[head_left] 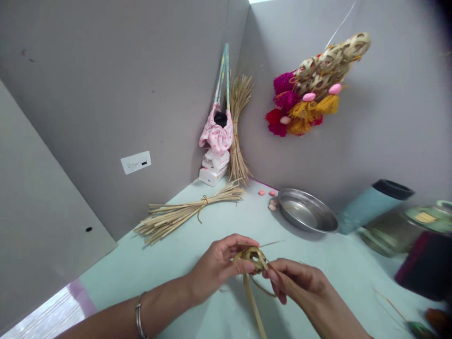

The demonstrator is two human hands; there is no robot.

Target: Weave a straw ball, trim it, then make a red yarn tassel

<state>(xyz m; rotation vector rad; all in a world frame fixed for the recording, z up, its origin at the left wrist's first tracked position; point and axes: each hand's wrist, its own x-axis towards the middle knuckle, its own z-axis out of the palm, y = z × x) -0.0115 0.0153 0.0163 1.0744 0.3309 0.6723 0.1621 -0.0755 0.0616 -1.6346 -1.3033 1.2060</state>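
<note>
A small open ring of woven straw strips (257, 255) is held up in front of me, over the table. My left hand (226, 261) grips it from the left, thumb at the front and fingers behind. On its right side, my right hand (291, 278) pinches a strip between thumb and fingertips. One long flat straw strip (252, 306) hangs down from the ring toward the near edge of the view. A thinner strand curves below the right fingers, and a fine end sticks out at the top right.
A tied straw bundle (190, 209) lies behind on the pale table (169, 278); another bundle (238, 132) leans in the corner beside a pink bag (216, 132). Right: a metal bowl (305, 212), a blue tumbler (370, 207), a dark box (423, 266). Woven tasselled ornaments (318, 80) hang above.
</note>
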